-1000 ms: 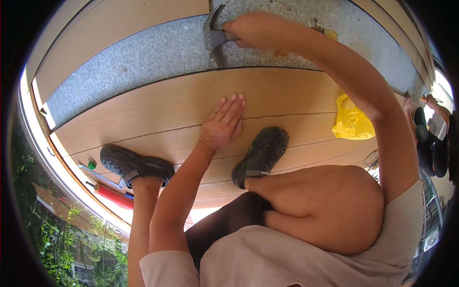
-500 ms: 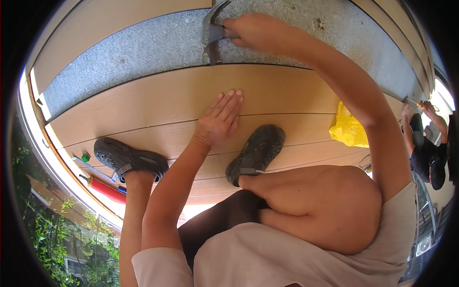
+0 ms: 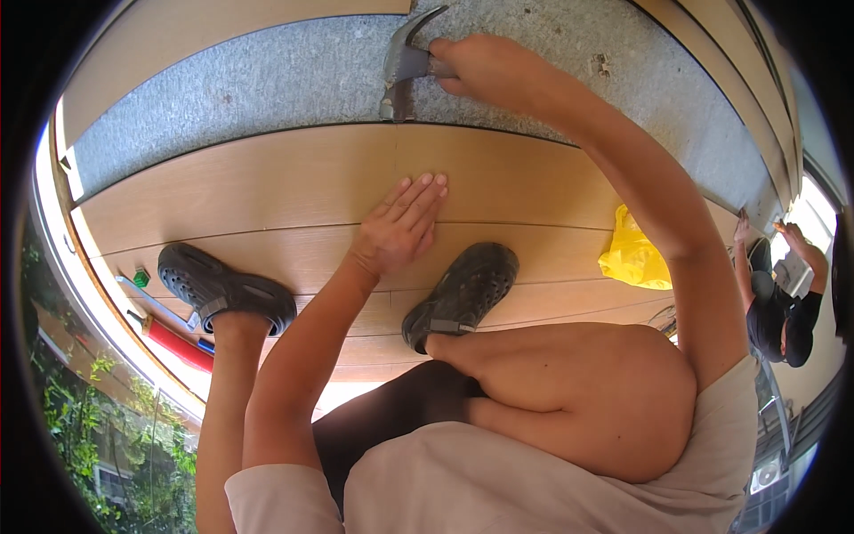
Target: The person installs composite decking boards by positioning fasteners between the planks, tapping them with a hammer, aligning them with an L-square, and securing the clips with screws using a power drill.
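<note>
My right hand (image 3: 476,69) is closed around the handle of a claw hammer (image 3: 407,64). The claw points away from me, and the striking end comes down by the far edge of a wood-toned floor plank (image 3: 267,173), close to a seam between two boards. Whether it touches that edge I cannot tell. Flat on the planks lies my left hand (image 3: 396,227), fingers stretched out and together, holding nothing. Beyond the plank edge runs a strip of bare grey concrete subfloor (image 3: 240,84).
Two black clogs (image 3: 463,294) on my feet straddle my left hand. A yellow plastic bag (image 3: 636,254) lies under my right arm. By the left window sill are a red cylindrical item (image 3: 176,344) and a green block (image 3: 141,278). Another person (image 3: 783,303) works at far right.
The view has shifted slightly, moving the feet, bag and sill a little left and down in the picture. Both hands keep their poses, with the hammer still at the plank edge.
</note>
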The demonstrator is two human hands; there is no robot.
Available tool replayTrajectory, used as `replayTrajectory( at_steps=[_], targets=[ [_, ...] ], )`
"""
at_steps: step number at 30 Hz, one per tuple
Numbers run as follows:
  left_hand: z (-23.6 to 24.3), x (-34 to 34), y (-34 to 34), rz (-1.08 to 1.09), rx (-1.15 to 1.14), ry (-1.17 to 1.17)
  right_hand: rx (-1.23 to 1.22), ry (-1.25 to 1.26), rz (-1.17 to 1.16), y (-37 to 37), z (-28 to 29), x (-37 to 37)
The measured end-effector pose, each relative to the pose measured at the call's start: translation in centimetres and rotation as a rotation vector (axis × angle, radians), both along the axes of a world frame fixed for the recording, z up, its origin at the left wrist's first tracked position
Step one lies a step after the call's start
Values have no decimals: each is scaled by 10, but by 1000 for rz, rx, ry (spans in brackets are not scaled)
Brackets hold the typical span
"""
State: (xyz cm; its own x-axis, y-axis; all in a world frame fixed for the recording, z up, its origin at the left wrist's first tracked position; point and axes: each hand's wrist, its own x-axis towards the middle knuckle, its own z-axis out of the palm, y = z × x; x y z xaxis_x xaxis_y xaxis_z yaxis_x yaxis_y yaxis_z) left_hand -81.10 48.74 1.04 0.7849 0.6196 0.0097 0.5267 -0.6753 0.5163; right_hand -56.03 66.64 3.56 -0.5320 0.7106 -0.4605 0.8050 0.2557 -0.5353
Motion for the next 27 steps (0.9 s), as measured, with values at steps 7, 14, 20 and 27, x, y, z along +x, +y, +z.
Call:
replayTrajectory(
  at_steps=[7,14,20,27],
  targets=[
    [4,4,2,-1,-50,3,39,29,-11,-6,-14,5],
    [1,2,-1,7,-33,-29,45,8,-6,-4,-2,-1],
    [-2,2,-4,16,-8,-13,49,10,0,-2,-3,1],
    [-1,2,-2,24,27,-22,62,5,-30,-4,-1,0]
  ],
)
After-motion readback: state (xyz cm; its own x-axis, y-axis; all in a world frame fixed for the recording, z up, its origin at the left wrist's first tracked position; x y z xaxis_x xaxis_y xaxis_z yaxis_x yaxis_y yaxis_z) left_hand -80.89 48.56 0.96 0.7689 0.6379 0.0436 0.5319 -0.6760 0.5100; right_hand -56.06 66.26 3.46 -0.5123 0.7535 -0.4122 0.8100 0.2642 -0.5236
